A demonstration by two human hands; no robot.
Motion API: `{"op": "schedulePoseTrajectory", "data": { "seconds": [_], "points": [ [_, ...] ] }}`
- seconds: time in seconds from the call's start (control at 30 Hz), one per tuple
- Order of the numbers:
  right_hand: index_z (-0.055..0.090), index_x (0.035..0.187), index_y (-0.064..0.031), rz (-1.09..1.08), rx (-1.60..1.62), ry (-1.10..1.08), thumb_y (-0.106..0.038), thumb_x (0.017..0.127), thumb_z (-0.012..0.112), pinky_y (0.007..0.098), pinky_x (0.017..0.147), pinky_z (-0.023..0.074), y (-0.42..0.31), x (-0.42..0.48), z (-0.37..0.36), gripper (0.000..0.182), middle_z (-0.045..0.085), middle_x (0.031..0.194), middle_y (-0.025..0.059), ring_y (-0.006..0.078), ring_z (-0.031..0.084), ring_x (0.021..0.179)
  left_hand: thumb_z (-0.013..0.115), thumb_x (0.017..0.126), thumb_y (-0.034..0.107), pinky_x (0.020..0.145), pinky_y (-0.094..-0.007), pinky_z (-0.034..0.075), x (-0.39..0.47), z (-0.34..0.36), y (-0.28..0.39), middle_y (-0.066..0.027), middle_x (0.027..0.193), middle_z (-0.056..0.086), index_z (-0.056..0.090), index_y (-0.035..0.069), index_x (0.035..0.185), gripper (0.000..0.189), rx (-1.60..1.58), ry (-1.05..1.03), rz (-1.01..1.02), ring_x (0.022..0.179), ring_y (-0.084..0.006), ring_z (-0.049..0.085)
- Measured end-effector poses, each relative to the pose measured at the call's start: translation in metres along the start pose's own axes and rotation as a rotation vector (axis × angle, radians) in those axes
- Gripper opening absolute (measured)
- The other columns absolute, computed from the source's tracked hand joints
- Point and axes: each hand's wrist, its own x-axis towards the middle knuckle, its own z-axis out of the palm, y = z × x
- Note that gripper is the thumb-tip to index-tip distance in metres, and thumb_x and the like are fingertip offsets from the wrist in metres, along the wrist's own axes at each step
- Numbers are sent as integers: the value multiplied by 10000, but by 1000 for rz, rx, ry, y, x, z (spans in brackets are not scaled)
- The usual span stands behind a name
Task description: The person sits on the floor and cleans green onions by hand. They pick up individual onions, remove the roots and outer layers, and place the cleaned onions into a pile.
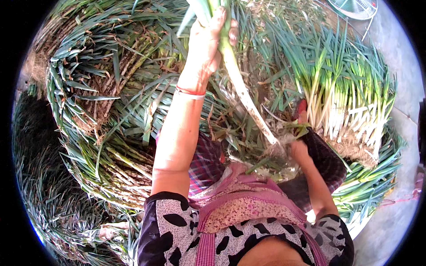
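My left hand (207, 45), raised at the top centre, grips a scallion or leek stalk (244, 93) around its green upper part. The stalk slants down to the right, its pale shaft specked with dirt. Its root end (275, 144) hangs close to my right hand (299, 151), which is low and blurred. Limp leaf scraps (296, 129) lie at the right fingers; whether they are pinched cannot be seen. Under the stalk, loose torn leaves (239, 133) cover the ground and reach my lap.
Unpeeled stalks with brown, dirty shafts (129, 69) are heaped on the left. To the right stand cleaned, white-shafted stalks (336, 96) with their roots on. A fan (356, 6) is at the upper right, above concrete floor (396, 53). A red shoe (301, 108) shows beside the cleaned stalks.
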Motion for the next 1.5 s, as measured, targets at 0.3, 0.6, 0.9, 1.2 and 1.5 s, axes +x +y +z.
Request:
{"op": "schedulePoseTrajectory", "data": {
  "seconds": [0.3,0.6,0.9,1.2,1.5],
  "points": [
    [477,1217,-20,-596,1093,443,-294,887,590,220,566,418,-207,26,-222,443,541,797,6,77,492,656,596,829,203,997,-449,395,-26,20,-19,-173,1105,561,532,-34,1072,346,-351,-127,-87,1023,-280,556],
    [457,1279,-29,-371,840,602,-107,896,534,295,533,473,-191,25,-211,399,629,899,88,178,570,567,569,863,38,939,-444,474,-27,17,-38,-148,1009,601,522,-61,1067,232,-310,6,-59,984,-265,596],
    [523,1187,-52,-637,752,1117,-16,726,688,391,943,428,-192,14,-201,491,539,1191,170,331,516,1119,548,848,-48,852,-449,525,-26,15,-33,-136,970,605,526,-36,1047,200,-216,159,32,928,-302,626],
    [547,823,-73,-819,816,883,-30,753,667,433,974,382,-197,-3,-175,145,634,874,57,221,618,805,555,823,-85,716,-387,564,-9,4,-31,-181,916,625,513,-61,999,182,-18,260,245,780,-278,659],
    [555,994,-41,-533,844,1031,-83,721,717,416,955,411,-179,17,-184,320,626,1014,74,226,601,956,539,838,-81,810,-471,547,-9,5,-22,-166,929,612,498,-34,1053,224,-30,135,240,868,-313,645]
  ]
}}
